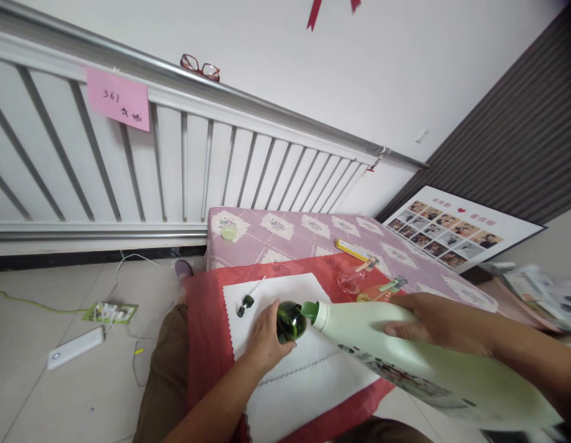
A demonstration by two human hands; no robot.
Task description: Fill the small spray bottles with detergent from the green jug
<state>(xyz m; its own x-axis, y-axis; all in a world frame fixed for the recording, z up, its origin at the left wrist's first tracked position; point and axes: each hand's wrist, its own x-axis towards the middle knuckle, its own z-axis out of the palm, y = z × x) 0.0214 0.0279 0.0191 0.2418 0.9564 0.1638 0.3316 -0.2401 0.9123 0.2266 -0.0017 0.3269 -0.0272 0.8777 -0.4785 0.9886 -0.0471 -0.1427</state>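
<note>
My left hand (267, 338) is closed around a small dark green glossy bottle (291, 321) above a white cloth. In my right hand (424, 320) lies a large pale green jug (382, 332), tipped nearly flat with its spout pointing left. The green spout lip meets or almost meets the small bottle's opening; whether liquid flows I cannot make out. A black pump top (245, 304) with a thin pale tube rests on the white cloth (304, 387), left of the small bottle. Past the jug sit a clear pinkish plastic item (351, 282) and a yellowish one (375, 293).
A red cloth (205, 344) underlies the white one on a table with a purple patterned cover (248, 246). There stand a yellow box (354, 250) and a small green lid (229, 234). A power strip (111, 312) with cords lies on the floor. A radiator (175, 154) runs behind.
</note>
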